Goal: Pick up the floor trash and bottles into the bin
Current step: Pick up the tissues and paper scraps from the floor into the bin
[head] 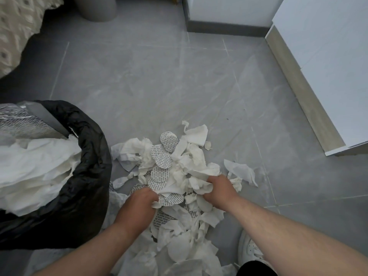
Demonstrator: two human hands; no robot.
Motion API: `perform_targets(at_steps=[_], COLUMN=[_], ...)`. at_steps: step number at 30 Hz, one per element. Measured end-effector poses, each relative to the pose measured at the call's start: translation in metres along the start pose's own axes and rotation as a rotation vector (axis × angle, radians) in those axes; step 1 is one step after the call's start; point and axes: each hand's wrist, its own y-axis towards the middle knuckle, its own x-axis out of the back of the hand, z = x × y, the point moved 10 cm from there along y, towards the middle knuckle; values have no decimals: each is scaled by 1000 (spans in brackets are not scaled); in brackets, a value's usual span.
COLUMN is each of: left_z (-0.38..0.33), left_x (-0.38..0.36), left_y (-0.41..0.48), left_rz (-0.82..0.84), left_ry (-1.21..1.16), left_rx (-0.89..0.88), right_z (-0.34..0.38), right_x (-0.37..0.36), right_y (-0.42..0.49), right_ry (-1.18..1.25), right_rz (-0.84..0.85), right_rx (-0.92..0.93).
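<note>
Floor trash (180, 170) lay heaped right under and just ahead of both hands on the grey tiled floor (159, 86): torn white tissue, crumpled paper and a scatter of round printed discs (161, 160). And both hands were buried in it! The left hand (137, 204) had its fingers curled down into the near-left edge of the heap, bunching paper against the palm, a disc poking out beside the thumb. The right hand (219, 188), set apart from the left with a band of scraps between them, was clenched on a wad of crumpled tissue at the heap's right side. More scraps trailed back between the two forearms, toward the person. Just to the left of the left hand stood the bin (87, 156), black liner folded over its rim, loose scraps lying right up against it, and its mouth stuffed with white paper and a silvery sheet (20, 122). Behind the right forearm sat a white shoe (249, 250). Well ahead and to the right of the right hand ran a white cabinet (328, 66). Far ahead of the left hand were a patterned bedspread (18, 26) and a grey round container (95, 8).
</note>
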Motion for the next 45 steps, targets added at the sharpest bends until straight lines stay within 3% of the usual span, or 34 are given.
perform_targets(at_steps=[8,13,21,26,32,35,37,39,45], left_z=[-39,-71,-113,-77,27,81,112,126,113], left_x=[28,71,224,283,305,310,313,308,267], left_y=[9,24,3,-43,-98,-120,-128,-126,-78], left_rz=[-35,-55,-161,-280,-504,-678,-781,-748,-422], left_ry=[-94,-84,-57,-198,-629,-727,-643,-439,-37], left_rx=[-34,-45,-9,130,357,429,476,476,291], right_z=[14,48,137,184,235,248,253,254,256], right_x=[38,114,195,188,167,160,157,152,136], right_y=[-14,-36,-117,-138,-135,-132,-128,-123,-113], right_ry=[-27,42,45,34,34,21,24,37,18], right_rz=[100,-44,-214,-237,-206,-204,-201,-182,-149], right_rx=[78,150,326,399,490,504,505,489,471])
